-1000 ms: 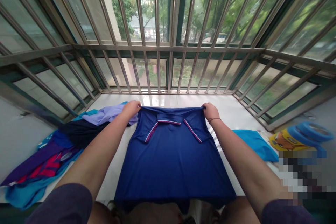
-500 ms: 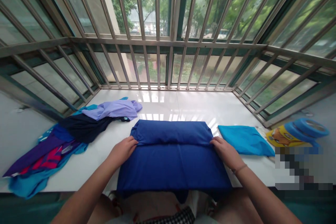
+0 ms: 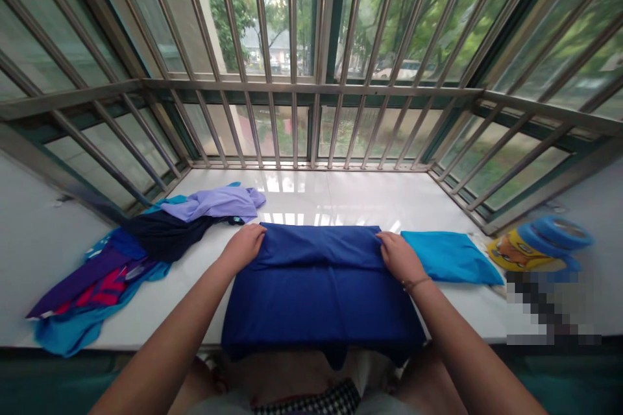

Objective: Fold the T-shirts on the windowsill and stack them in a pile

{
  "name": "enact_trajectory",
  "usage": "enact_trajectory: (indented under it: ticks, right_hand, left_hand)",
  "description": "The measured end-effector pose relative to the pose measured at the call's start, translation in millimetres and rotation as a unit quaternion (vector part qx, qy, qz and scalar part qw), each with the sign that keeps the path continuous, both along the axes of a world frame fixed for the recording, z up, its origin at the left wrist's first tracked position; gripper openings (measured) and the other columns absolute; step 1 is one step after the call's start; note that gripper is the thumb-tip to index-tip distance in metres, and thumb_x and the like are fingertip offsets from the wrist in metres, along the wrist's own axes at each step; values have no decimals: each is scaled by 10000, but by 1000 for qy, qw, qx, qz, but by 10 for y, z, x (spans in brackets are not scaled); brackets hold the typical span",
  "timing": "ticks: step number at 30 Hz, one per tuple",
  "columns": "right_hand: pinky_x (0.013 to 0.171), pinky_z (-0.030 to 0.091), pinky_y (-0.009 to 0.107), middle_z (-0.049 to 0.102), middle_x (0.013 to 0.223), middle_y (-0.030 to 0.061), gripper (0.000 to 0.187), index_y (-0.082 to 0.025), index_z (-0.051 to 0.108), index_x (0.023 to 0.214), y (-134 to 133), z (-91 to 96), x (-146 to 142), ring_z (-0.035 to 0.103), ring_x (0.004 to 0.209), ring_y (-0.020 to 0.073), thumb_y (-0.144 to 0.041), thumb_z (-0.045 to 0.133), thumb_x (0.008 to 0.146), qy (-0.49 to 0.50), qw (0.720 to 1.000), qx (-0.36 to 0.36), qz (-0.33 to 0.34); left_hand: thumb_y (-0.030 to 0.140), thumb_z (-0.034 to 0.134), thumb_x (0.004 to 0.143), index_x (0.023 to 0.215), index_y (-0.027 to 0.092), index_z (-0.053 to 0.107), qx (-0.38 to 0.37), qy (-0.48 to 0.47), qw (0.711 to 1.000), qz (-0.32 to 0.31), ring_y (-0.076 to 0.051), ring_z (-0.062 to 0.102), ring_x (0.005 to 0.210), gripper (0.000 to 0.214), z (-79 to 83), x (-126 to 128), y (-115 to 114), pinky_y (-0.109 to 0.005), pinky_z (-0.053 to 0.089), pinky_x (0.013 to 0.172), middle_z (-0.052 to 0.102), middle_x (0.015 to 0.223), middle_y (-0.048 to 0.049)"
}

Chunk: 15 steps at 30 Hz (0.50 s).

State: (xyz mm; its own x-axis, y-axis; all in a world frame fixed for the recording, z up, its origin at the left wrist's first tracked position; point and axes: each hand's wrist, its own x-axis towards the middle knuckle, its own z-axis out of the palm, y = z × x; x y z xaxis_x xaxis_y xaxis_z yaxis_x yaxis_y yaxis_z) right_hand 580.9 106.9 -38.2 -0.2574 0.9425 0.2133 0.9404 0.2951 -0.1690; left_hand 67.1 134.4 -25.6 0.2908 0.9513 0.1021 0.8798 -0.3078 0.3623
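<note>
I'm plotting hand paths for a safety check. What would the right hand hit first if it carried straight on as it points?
Probably the navy cloth: the right hand points inward and forward at its far right corner, seemingly touching it, though contact is hard to judge.

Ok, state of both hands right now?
Left hand: curled, touching the dark blue garment at its far left corner; whether it grips cannot be told.
Right hand: touching the garment near its far right corner; grip likewise unclear.
</note>
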Motion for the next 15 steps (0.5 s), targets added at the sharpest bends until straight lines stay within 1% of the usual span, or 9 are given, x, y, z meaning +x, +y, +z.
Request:
enact_trajectory:
  ticks: [2, 3, 4, 6, 8, 10, 12, 13, 15]
  right_hand:
    - [1206, 467, 490, 665, 1477, 166, 499, -197, 669, 1439, 219, 8, -150, 612, 1383, 284, -108, 516, 973, -3, 999, -26, 29]
    - [1216, 455, 493, 637, 1518, 172, 517, -193, 649, 1467, 327, 13, -199, 590, 1418, 285, -116, 543, 966, -12, 998, -51, 42]
    - [1211, 456, 490, 624, 1532, 183, 525, -184, 638, 1479, 430, 22, -225, 587, 1424, 290, -136, 582, 960, -23, 995, -78, 49]
    - [1153, 496, 460, 669, 1464, 195, 502, -167, 665, 1439, 619, 49, -221, 644, 1349, 301, -201, 678, 939, -43, 990, -122, 49]
    - [1038, 549, 393, 764, 1279, 157, 403, -182, 746, 1298, 781, 87, -171, 724, 1182, 288, -245, 760, 900, -51, 987, -149, 43]
    - [924, 558, 326, 805, 1096, 95, 251, -217, 801, 1111, 918, 130, -119, 751, 1036, 260, -245, 809, 862, -58, 983, -170, 41]
    - [868, 540, 294, 801, 1003, 68, 136, -232, 812, 989, 1028, 180, -91, 745, 966, 242, -230, 820, 853, -61, 982, -175, 36]
    - [864, 533, 290, 794, 1001, 71, 105, -230, 813, 973, 1072, 209, -87, 739, 961, 239, -228, 808, 868, -60, 983, -170, 31]
    - [892, 523, 293, 771, 1059, 91, 115, -215, 812, 1022, 1134, 281, -96, 726, 986, 235, -230, 757, 923, -56, 987, -147, 19]
  left_hand:
    - [277, 635, 949, 1289, 206, 730, -44, 20, 999, -19, -336, 623, 1376, 360, 46, 70, 279, -461, 440, 1202, 709, 1425, -177]
    - [289, 722, 885, 1290, 210, 727, -68, 31, 997, -25, -348, 618, 1387, 412, 68, 87, 408, -453, 446, 1191, 702, 1442, -181]
    - [300, 800, 810, 1259, 217, 736, -89, 41, 995, -26, -362, 641, 1357, 462, 88, 92, 524, -442, 474, 1155, 720, 1413, -180]
    - [312, 897, 670, 1116, 231, 769, -123, 55, 991, -22, -369, 727, 1184, 471, 119, 66, 712, -405, 542, 1020, 797, 1228, -153]
    - [324, 927, 598, 916, 237, 772, -152, 66, 986, -18, -344, 766, 971, 364, 141, 11, 838, -363, 558, 875, 824, 981, -106]
    - [348, 919, 594, 758, 238, 740, -172, 68, 983, -20, -304, 748, 814, 267, 162, -53, 911, -332, 532, 778, 787, 796, -62]
    - [379, 884, 636, 681, 237, 713, -178, 63, 982, -21, -269, 713, 729, 226, 191, -111, 950, -314, 500, 721, 744, 703, -34]
    - [393, 859, 664, 675, 236, 709, -175, 59, 983, -19, -259, 700, 715, 217, 209, -136, 961, -308, 486, 702, 733, 689, -26]
    - [410, 804, 726, 708, 232, 712, -155, 48, 987, -7, -252, 688, 732, 201, 255, -179, 973, -301, 468, 687, 728, 704, -20]
